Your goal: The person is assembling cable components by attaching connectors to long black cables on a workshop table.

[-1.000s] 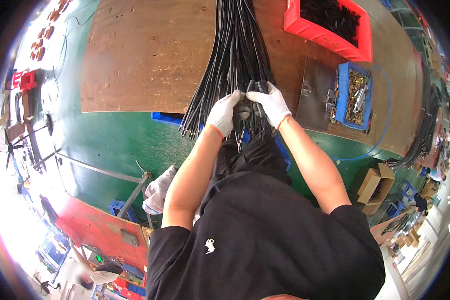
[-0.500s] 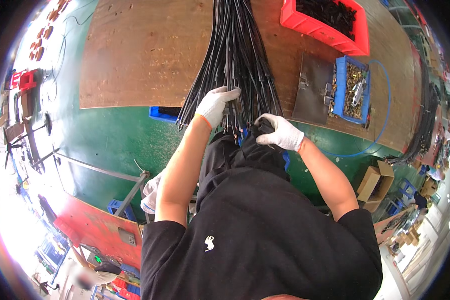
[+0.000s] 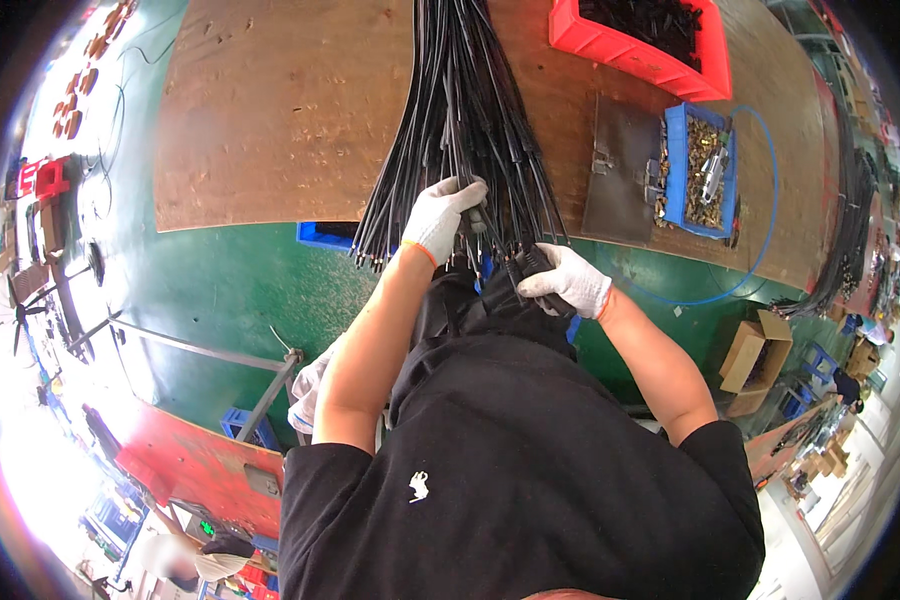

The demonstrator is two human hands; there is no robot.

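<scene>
A thick bundle of black cables (image 3: 460, 110) fans out over the table's near edge, with its cut ends pointing toward me. My left hand (image 3: 438, 216), in a white glove, is closed on a black cable in the middle of the fan, thumb and fingers pinched together. Just right of the ends, my gloved right hand (image 3: 568, 281) is curled around several small black ribbed sleeves (image 3: 530, 263). One of these sticks out toward the cable ends; whether it touches a cable I cannot tell. The palm and part of the fingertips are hidden.
On the brown wooden table (image 3: 270, 120) stand a red bin (image 3: 650, 60) of black parts and a blue bin (image 3: 676, 170) of small brass-coloured pieces. A dark metal plate (image 3: 620, 175) lies beside it. A blue hose (image 3: 773, 190) curves past. A cardboard box (image 3: 742, 355) sits lower right.
My right hand has turned and shifted slightly down, bringing the black ribbed sleeves into clearer sight. My left hand has moved slightly to the right, still on the cable.
</scene>
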